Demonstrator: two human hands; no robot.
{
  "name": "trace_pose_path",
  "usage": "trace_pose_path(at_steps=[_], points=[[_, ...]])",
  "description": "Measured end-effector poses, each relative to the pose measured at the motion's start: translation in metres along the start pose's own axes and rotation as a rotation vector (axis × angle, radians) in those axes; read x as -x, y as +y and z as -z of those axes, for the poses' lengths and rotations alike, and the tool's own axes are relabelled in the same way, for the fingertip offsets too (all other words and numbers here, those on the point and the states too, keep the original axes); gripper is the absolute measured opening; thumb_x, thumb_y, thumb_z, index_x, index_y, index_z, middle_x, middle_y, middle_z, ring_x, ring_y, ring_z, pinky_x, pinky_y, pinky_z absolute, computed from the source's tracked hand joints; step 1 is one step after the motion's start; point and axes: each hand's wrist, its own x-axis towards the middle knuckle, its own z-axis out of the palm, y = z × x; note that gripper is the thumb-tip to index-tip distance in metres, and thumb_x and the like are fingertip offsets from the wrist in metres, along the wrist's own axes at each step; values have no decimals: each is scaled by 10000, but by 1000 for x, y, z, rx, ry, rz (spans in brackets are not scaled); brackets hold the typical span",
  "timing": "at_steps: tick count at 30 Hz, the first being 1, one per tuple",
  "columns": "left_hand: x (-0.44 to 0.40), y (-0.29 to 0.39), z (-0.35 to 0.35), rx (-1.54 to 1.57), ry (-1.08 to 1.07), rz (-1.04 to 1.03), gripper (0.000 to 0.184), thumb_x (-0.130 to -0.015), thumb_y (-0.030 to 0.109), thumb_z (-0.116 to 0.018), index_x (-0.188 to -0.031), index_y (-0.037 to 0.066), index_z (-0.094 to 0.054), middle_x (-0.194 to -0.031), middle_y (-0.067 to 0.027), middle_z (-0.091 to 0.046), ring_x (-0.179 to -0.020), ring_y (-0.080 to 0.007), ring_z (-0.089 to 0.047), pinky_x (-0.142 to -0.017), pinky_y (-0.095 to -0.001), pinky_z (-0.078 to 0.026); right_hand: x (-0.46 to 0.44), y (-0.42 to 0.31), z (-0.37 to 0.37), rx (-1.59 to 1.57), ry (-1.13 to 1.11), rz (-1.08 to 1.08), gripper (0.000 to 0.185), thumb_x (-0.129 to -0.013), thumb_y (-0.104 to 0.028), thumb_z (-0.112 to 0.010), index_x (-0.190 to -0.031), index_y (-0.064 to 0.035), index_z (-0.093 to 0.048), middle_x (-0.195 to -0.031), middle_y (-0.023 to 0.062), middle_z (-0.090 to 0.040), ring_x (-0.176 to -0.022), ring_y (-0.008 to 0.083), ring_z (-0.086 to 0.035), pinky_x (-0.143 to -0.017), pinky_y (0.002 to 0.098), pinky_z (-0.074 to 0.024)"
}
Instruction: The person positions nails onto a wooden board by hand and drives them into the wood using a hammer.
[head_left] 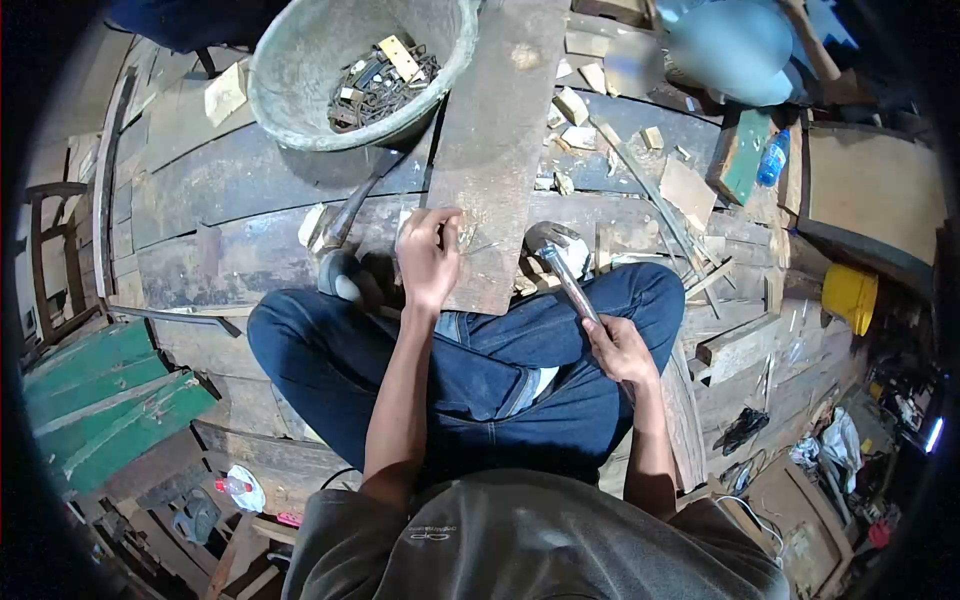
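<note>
My left hand (430,255) rests at the left edge of a long wooden board (495,130), its fingers curled together. Whatever they pinch, if anything, is too small to make out. Wood crumbs lie on the board beside the fingertips. My right hand (620,352) is closed around a long, straight tool with a shiny shaft (572,285), held above my right thigh and slanting up toward the board. Its far end overlaps a dark rounded shape, so its kind is unclear. The board's near end lies over my crossed legs (480,370).
A large grey basin (275,95) with metal hardware (385,85) stands ahead on the left. Wood offcuts (580,137) and a long strip (650,190) lie to the right. Farther off are a blue bottle (773,158), a yellow container (850,298) and another person (725,50). Green planks (110,390) lie left.
</note>
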Motion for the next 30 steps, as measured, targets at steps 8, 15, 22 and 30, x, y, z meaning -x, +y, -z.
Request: trace_pose_path(at_steps=[8, 15, 22, 30], points=[[4, 4, 6, 29, 28, -67, 192, -855, 20, -625, -1028, 62, -695, -931, -137, -719, -707, -293, -665, -637, -365, -491, 11, 6, -5, 16, 41, 73, 431, -987, -380, -573, -771, -8, -547, -559, 13, -471, -401, 104, -454, -347, 298, -352], [12, -4, 11, 12, 96, -164, 177, -862, 30, -576, -999, 39, -687, -910, -169, -714, -798, -343, -678, -713, -414, -515, 18, 14, -13, 61, 75, 151, 396, -1002, -367, -555, -760, -59, -493, -560, -27, -415, -388, 76, -370, -324, 275, -292], [17, -26, 1, -60, 14, -172, 184, -736, 146, -768, -852, 30, -683, -894, -182, -685, -845, -347, -673, -744, -431, -534, 22, 20, -22, 163, 154, 190, 388, -995, -379, -565, -772, -67, -509, -583, -20, -430, -406, 78, -387, -330, 277, -304], [17, -36, -9, -54, 33, -118, 282, -757, 213, -742, -940, 4, -694, -876, -218, -700, -857, -379, -680, -767, -446, -538, 34, 25, -28, 263, 234, 220, 511, -949, -457, -594, -902, 49, -647, -646, 138, -608, -455, 199, -575, -442, 392, -448]])
